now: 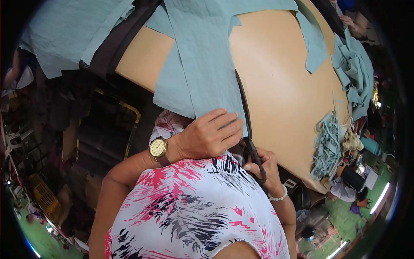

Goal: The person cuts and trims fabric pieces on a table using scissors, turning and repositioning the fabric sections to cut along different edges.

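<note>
A long piece of blue-green fabric runs down over the near edge of the table, its lower end close to my body. My left hand, with a watch on the wrist, lies over that lower end with its fingers stretched out. Beside it, my right hand is wrapped round the handles of dark scissors. The long blade lies along the right edge of the fabric, pointing away from me. Whether the fabric is between the blades I cannot tell.
The tan table carries a curved fabric piece. More fabric lies at far left. A bunched fabric pile and tangled strips hang at the right edge. Another person's hand shows at top right.
</note>
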